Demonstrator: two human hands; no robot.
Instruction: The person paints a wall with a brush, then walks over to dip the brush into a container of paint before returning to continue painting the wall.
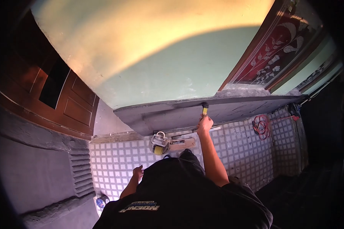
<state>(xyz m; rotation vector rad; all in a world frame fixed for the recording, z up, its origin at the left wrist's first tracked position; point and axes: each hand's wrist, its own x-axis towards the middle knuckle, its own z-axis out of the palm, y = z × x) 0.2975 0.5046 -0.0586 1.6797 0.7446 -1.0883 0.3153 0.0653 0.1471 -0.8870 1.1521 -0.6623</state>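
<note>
Nearest, the left hand [138,173] hangs low over the tiled floor [114,155]; whether its fingers are apart or together, I cannot tell. Just beyond, to its right, sits 1 pale handled container [159,142]. Farther, the right hand's [205,124] fingers are clamped on the brush [205,110], whose dark head projects past them toward the wall's grey lower band [172,115]. The step in hand looks like brushwork near this band's upper edge; any further stroke would call for a steady wrist, just below the green wall [176,68].
</note>
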